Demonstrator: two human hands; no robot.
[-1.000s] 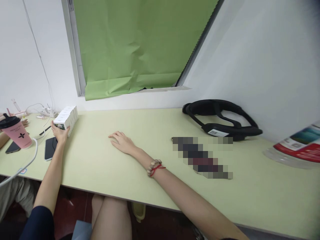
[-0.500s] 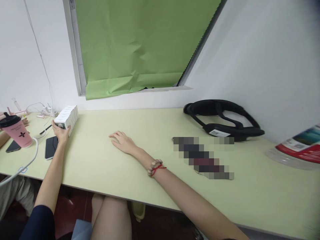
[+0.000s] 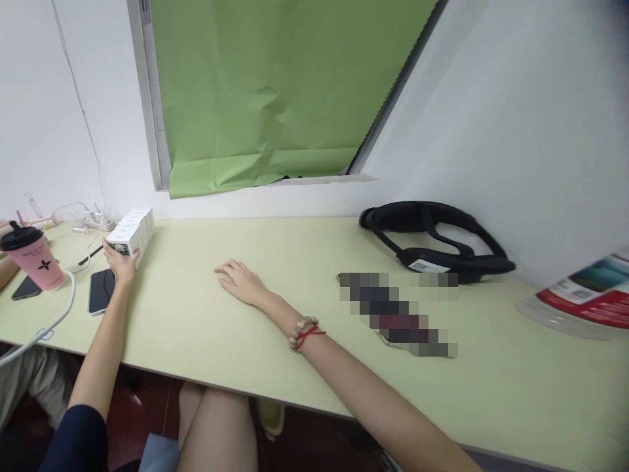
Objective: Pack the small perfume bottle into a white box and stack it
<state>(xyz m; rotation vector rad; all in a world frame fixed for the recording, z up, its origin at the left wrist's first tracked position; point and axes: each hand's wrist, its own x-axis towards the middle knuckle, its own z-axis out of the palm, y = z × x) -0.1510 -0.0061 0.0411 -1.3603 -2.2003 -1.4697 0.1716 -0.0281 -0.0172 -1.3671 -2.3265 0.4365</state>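
Observation:
My left hand [image 3: 122,264] is at the near end of a row of small white boxes [image 3: 133,226] standing close together on the table. Its thumb lies on the right side of the nearest box and its fingers on the left, so it grips that end. Dark and green print shows on the front of the nearest box. Just below this hand lies a phone [image 3: 101,292] with a dark screen, partly behind the wrist. My right hand [image 3: 242,283] rests on the bare tabletop, fingers apart and holding nothing. A bead bracelet and a red cord circle its wrist.
A pink lidded cup [image 3: 37,259], a second phone [image 3: 26,288] and a white cable [image 3: 71,301] are at the left, near another person's arm [image 3: 7,270]. On the right are a black headset-like strap [image 3: 437,262], a pixelated object [image 3: 393,314] and a clear container with a red label [image 3: 590,298].
The camera view has shifted very slightly. Both hands and the white boxes hold their places on the table.

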